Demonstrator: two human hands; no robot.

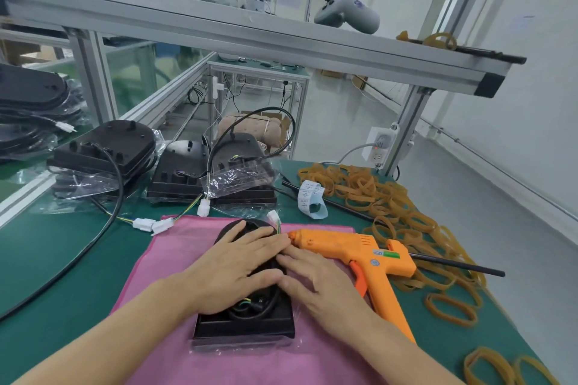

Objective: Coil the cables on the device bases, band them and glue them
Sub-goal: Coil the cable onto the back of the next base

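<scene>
On the pink cloth (175, 262) near the table's (62, 259) front edge lies a black device base (247, 323) with its black cable (266, 306) coiled on top. The left hand (231, 272) lies flat, fingers spread, pressing the coil; the right hand (316, 283) rests with straight fingers at its right side. An orange glue gun (359, 256) lies just beside them; its label is unreadable. Rubber bands (391, 206) crowd the right edge.

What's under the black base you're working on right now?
A pink cloth lies under the black base, spread over the green table. Whatever is directly beneath the base is covered.
</scene>
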